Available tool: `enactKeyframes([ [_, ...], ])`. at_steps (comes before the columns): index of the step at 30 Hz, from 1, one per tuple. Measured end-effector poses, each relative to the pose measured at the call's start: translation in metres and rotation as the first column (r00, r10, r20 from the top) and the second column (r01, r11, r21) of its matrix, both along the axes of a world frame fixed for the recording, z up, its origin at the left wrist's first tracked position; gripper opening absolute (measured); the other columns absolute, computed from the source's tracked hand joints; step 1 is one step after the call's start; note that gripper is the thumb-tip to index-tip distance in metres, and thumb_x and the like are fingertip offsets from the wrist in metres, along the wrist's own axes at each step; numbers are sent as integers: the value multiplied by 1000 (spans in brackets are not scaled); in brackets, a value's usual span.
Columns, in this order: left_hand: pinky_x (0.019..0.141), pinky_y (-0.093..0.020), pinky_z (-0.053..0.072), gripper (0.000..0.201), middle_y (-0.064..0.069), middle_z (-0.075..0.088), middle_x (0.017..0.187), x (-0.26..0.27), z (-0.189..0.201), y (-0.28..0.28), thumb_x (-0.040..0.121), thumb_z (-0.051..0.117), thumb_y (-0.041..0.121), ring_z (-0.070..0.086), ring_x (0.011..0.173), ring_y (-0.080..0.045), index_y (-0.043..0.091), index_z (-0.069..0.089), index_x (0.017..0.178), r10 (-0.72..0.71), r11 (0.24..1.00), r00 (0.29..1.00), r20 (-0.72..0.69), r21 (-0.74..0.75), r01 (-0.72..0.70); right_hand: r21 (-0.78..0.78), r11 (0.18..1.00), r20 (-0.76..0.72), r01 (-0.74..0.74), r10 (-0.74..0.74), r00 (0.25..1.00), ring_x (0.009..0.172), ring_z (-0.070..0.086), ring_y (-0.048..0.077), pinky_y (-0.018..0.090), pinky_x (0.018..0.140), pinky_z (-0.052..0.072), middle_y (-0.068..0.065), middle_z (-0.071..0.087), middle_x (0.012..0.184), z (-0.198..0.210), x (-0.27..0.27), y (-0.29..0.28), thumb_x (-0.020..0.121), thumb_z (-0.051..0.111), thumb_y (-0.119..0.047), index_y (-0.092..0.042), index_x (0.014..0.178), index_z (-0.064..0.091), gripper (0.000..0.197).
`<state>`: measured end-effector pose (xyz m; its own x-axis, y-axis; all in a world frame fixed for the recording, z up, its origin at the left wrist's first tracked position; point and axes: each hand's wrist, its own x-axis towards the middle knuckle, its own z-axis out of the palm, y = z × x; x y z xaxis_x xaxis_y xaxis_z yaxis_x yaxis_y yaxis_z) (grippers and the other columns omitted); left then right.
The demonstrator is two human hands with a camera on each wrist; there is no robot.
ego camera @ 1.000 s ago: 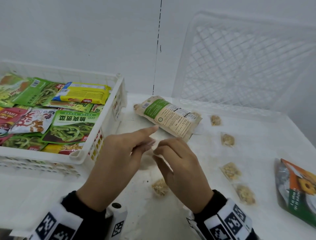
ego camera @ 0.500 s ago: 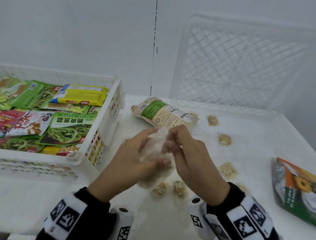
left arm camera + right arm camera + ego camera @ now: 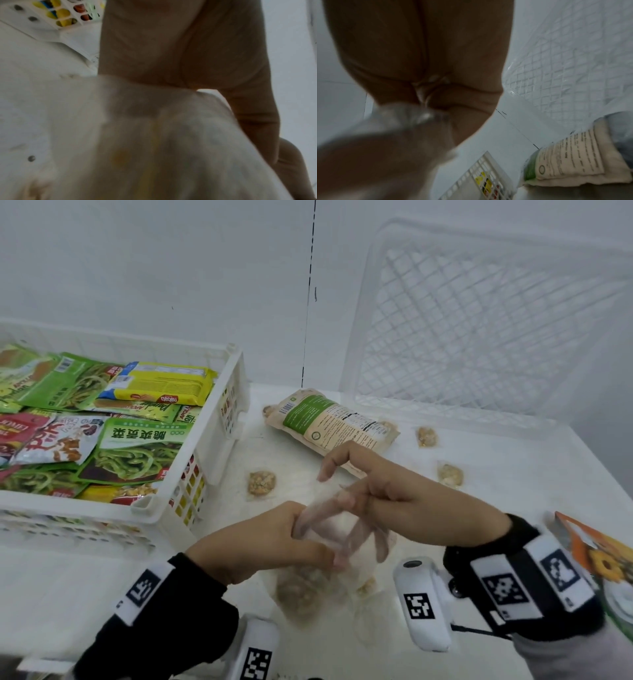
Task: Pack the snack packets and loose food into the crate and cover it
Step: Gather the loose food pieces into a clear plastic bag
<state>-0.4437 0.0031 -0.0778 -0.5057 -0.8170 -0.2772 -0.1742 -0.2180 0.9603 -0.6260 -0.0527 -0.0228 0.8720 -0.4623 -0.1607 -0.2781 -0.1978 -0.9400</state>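
Note:
A clear plastic bag (image 3: 342,537) with brown snack pieces in its bottom hangs between both hands over the table's near middle. My left hand (image 3: 305,542) grips its left edge. My right hand (image 3: 346,498) pinches the other side, with some fingers showing through the plastic and the index finger lifted. In the left wrist view the bag (image 3: 154,135) is a blur under the palm. The right wrist view shows plastic (image 3: 426,86) pinched in the fingers. The white crate (image 3: 150,505) at left is full of snack packets. Loose wrapped pieces (image 3: 262,482) (image 3: 426,436) (image 3: 450,474) lie on the table.
A green and beige packet (image 3: 335,422) lies just beyond the hands. An orange and green packet (image 3: 609,570) lies at the right edge. A white mesh crate lid (image 3: 479,320) leans against the back wall. The white table (image 3: 513,525) ends close to the right.
The hands took up the clear bag from the table and have pulled it apart between them. The right hand has moved right and up; a loose piece now shows left of the hands.

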Motion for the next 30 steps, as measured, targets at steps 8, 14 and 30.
enactKeyframes([
  [8, 65, -19, 48, 11, -10, 70, 75, -3, -8, -1, 74, 75, 4, 63, 67, -15, 2, 73, 84, 82, 997, 995, -63, 16, -81, 53, 995, -178, -85, 93, 980, 79, 73, 25, 26, 62, 56, -2, 67, 119, 14, -6, -14, 96, 40, 6, -28, 120, 43, 41],
  [14, 49, -14, 44, 7, -8, 69, 61, 0, -15, 0, 68, 76, -2, 61, 51, -10, 1, 74, 74, 310, 951, 943, -121, 35, -308, -85, 976, -41, 203, -207, 978, 79, 73, 20, 29, 68, 58, -1, 72, 106, -10, -1, -4, 91, 52, 5, -20, 116, 55, 36],
  [30, 67, -25, 57, 24, -16, 73, 85, 16, -28, 2, 65, 72, 20, 71, 77, -21, 4, 76, 81, 655, 746, 700, -285, 101, -658, 370, 657, 231, 657, -750, 620, 69, 67, 20, 40, 75, 57, 10, 71, 73, -82, 13, 25, 75, 68, -23, -5, 86, 67, 21],
])
